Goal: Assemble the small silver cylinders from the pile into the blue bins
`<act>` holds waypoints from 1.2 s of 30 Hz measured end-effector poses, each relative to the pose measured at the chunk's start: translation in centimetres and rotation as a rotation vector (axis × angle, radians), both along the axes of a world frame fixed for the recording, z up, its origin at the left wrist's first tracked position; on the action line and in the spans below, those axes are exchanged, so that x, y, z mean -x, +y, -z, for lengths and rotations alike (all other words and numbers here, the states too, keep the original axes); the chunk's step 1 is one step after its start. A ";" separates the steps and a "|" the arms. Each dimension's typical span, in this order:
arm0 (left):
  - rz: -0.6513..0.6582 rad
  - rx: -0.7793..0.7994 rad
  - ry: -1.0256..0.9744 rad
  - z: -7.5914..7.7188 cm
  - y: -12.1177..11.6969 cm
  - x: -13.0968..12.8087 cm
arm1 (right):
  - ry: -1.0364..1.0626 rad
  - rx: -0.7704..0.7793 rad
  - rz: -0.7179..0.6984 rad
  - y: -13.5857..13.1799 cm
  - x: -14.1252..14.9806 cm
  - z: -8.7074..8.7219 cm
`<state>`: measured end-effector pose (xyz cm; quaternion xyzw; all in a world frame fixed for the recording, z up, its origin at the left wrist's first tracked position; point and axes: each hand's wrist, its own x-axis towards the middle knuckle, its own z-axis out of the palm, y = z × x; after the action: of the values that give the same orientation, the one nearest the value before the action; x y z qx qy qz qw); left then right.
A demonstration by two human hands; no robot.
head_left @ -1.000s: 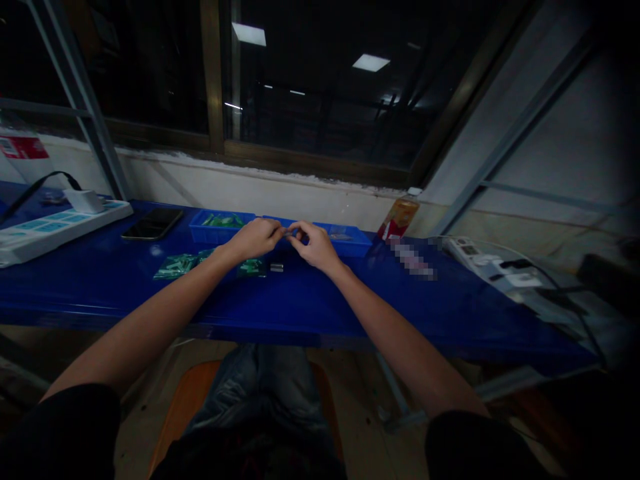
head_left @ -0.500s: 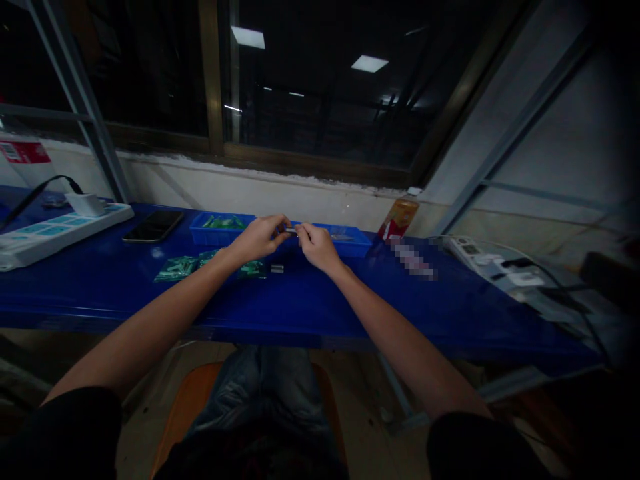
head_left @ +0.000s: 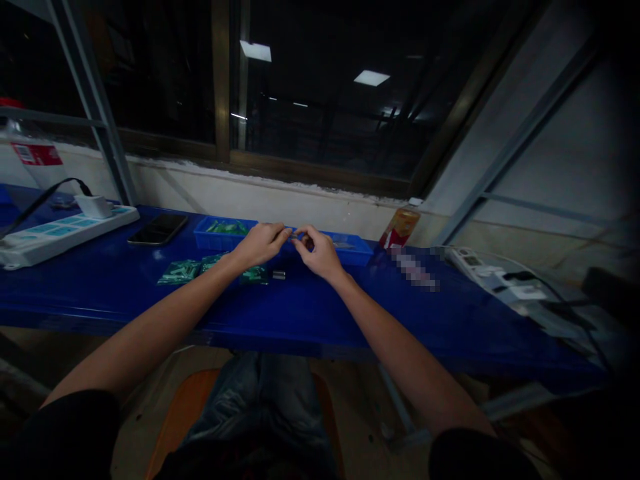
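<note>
My left hand [head_left: 260, 243] and my right hand [head_left: 319, 252] meet fingertip to fingertip above the blue table [head_left: 320, 310]. Both pinch one small metal part [head_left: 291, 233] between them, too small to name. A second small metal piece [head_left: 279, 274] lies on the table just below the hands. Green packets [head_left: 181, 271] lie left of my left wrist. Behind the hands stand two shallow blue trays: the left tray [head_left: 220, 235] holds green parts, the right tray [head_left: 353, 248] holds a few pale ones.
A black phone [head_left: 157, 229] and a white power strip [head_left: 55, 230] with a plug lie at the far left. An orange packet [head_left: 400, 228] leans on the wall. Another power strip [head_left: 493, 275] with cables sits at the right. Dark windows run behind.
The hands stay pinched together on the small part, with only slight finger movement. The view has tilted a little, so everything sits somewhat lower in the picture.
</note>
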<state>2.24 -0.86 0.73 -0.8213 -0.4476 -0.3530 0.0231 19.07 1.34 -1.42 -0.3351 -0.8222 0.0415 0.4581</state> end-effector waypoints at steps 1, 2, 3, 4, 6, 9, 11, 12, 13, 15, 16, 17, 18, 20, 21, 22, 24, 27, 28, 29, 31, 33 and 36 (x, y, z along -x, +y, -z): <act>0.009 0.001 -0.027 0.1 0.0 0.0 | -0.003 -0.004 0.007 0.0 0.0 0.0; 0.022 0.000 -0.057 0.1 0.1 0.1 | -0.007 -0.005 0.010 0.0 0.0 0.0; 0.043 -0.002 -0.086 0.2 0.2 0.1 | -0.011 -0.004 0.011 0.0 0.0 0.0; 0.073 -0.007 -0.113 0.3 0.3 0.2 | -0.012 -0.005 0.011 0.0 0.0 0.0; 0.146 -0.017 -0.146 0.5 0.5 0.3 | -0.012 -0.004 0.015 0.1 0.0 -0.1; 0.198 -0.035 -0.154 0.7 0.7 0.3 | -0.005 0.002 0.026 0.1 0.0 -0.2; 0.175 -0.046 -0.139 0.7 0.7 0.3 | 0.003 0.015 0.023 -0.1 0.0 -0.3; 0.155 -0.052 -0.126 0.7 0.6 0.2 | 0.010 0.026 0.016 -0.2 0.0 -0.3; 0.132 -0.057 -0.112 0.6 0.5 0.2 | 0.021 0.037 0.004 -0.2 0.0 -0.3; 0.086 -0.064 -0.082 0.4 0.3 0.1 | 0.041 0.052 -0.030 -0.3 0.0 -0.2; 0.065 -0.063 -0.066 0.3 0.2 0.0 | 0.046 0.051 -0.046 -0.3 0.0 -0.2; 0.048 -0.058 -0.048 0.3 0.1 0.0 | 0.044 0.046 -0.058 -0.3 0.0 -0.1; 0.034 -0.052 -0.029 0.2 0.0 0.0 | 0.037 0.039 -0.065 -0.2 0.0 -0.1; 0.010 -0.035 0.005 0.0 -0.1 -0.1 | 0.014 0.030 -0.064 -0.2 0.0 0.0; 0.004 -0.027 0.014 0.0 -0.1 -0.1 | 0.003 0.027 -0.055 -0.1 0.0 0.0; 0.002 -0.021 0.018 0.0 -0.1 -0.1 | -0.006 0.023 -0.041 -0.1 -0.1 -0.1; 0.008 -0.014 0.013 0.0 -0.1 0.0 | -0.021 0.013 -0.010 -0.1 -0.1 -0.2; 0.050 0.001 -0.031 0.2 0.0 0.1 | -0.045 -0.003 0.020 0.0 -0.2 -0.4; 0.077 0.010 -0.050 0.3 0.0 0.1 | -0.056 -0.005 0.029 0.0 -0.3 -0.4; 0.106 0.016 -0.067 0.4 0.1 0.1 | -0.066 -0.005 0.040 0.0 -0.3 -0.4; 0.151 0.016 -0.084 0.5 0.2 0.0 | -0.079 -0.001 0.062 0.1 -0.3 -0.4; 0.154 0.000 -0.075 0.6 0.3 0.0 | -0.082 0.009 0.065 0.1 -0.2 -0.3; 0.083 -0.026 -0.043 0.5 0.3 0.0 | -0.055 0.039 0.032 0.0 -0.2 -0.1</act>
<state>2.27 -0.61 0.19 -0.8310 -0.4090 -0.3769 0.0095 19.22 1.36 -1.27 -0.3581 -0.8281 0.0410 0.4293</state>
